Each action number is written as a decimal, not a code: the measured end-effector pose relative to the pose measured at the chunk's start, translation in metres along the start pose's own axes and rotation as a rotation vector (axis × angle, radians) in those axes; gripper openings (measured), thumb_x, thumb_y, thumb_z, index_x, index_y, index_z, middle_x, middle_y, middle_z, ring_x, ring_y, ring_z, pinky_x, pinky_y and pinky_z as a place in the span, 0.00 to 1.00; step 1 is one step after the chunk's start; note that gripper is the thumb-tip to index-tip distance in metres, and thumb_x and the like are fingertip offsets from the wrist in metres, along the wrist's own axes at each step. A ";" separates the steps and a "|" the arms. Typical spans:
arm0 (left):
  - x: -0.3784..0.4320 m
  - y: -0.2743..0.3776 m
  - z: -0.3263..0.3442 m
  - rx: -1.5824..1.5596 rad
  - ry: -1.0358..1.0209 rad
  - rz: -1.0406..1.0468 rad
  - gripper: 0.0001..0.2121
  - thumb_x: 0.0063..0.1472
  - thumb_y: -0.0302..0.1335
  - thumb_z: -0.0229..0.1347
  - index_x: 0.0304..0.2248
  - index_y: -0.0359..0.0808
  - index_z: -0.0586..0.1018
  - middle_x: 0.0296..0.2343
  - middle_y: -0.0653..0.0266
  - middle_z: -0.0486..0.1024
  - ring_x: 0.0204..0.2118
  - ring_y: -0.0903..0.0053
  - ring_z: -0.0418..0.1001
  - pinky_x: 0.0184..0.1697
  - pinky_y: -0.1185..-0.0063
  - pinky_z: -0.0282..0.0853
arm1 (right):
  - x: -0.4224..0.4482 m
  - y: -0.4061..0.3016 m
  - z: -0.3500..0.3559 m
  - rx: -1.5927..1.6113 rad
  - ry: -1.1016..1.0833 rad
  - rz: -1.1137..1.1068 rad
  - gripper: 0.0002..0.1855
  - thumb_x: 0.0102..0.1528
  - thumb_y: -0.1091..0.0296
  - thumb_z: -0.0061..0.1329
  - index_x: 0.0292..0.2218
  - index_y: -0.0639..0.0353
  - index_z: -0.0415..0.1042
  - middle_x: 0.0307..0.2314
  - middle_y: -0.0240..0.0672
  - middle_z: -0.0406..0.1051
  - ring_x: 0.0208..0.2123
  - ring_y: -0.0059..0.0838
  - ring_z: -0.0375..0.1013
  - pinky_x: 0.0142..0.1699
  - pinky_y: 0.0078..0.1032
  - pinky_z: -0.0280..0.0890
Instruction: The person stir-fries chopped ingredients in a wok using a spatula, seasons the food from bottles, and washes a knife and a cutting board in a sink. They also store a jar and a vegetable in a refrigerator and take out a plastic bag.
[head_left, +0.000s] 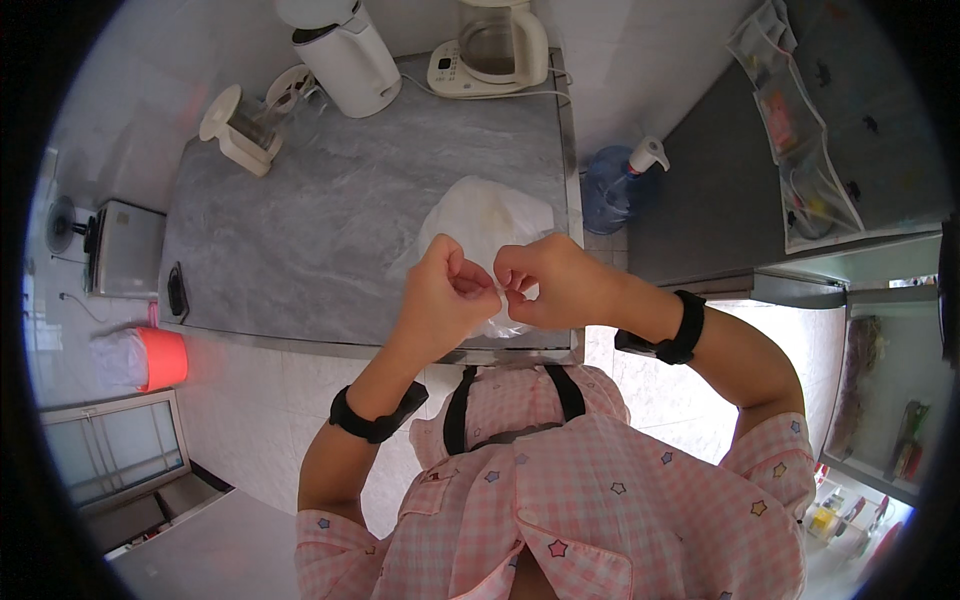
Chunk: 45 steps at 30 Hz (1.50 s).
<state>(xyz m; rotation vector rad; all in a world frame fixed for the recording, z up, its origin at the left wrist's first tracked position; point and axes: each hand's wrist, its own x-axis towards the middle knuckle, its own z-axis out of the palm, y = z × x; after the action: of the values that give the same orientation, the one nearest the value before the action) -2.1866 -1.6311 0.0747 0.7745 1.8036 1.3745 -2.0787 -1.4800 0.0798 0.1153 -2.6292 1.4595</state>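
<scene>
A white translucent plastic bag (480, 210) lies on the grey marbled countertop (322, 225) near its front right corner; what is inside it cannot be made out. Over its near edge, my left hand (450, 296) pinches the gathered plastic between thumb and fingers. My right hand (551, 281) grips the same gathered part from the other side, fingertips curled close to those of the left. The fingers partly hide the pinched plastic. Each wrist wears a black strap with a small dark device.
At the back stand a white electric kettle (360, 67), a glass kettle on its cream base (487, 60) and a small cream-lidded pitcher (247, 135). A dark object (177, 292) lies at the left edge. A blue water bottle with pump (611, 187) is right of the counter; a red bin (161, 358) stands left.
</scene>
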 end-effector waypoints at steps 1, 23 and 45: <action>0.000 -0.003 -0.002 -0.038 0.009 -0.018 0.17 0.44 0.17 0.55 0.24 0.38 0.55 0.22 0.59 0.74 0.25 0.86 0.71 0.26 0.85 0.66 | 0.000 -0.002 0.000 0.041 -0.013 0.023 0.10 0.39 0.79 0.52 0.27 0.63 0.67 0.21 0.39 0.72 0.24 0.33 0.75 0.31 0.25 0.71; -0.011 0.017 -0.003 0.346 -0.098 0.105 0.13 0.48 0.16 0.55 0.24 0.35 0.60 0.24 0.64 0.73 0.29 0.86 0.72 0.32 0.84 0.69 | -0.007 0.006 0.026 0.243 0.228 0.023 0.07 0.38 0.78 0.50 0.20 0.64 0.63 0.16 0.39 0.65 0.19 0.25 0.66 0.25 0.21 0.62; -0.011 0.018 0.002 0.295 -0.029 0.219 0.16 0.44 0.18 0.57 0.21 0.37 0.57 0.18 0.61 0.72 0.23 0.82 0.72 0.25 0.83 0.65 | -0.002 0.000 0.015 0.035 0.104 -0.162 0.10 0.36 0.79 0.50 0.26 0.61 0.68 0.19 0.35 0.67 0.22 0.36 0.68 0.25 0.27 0.64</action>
<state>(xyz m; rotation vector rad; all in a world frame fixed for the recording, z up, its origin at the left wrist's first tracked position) -2.1780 -1.6345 0.0933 1.1698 1.9703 1.2362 -2.0780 -1.4930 0.0720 0.2429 -2.4505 1.4182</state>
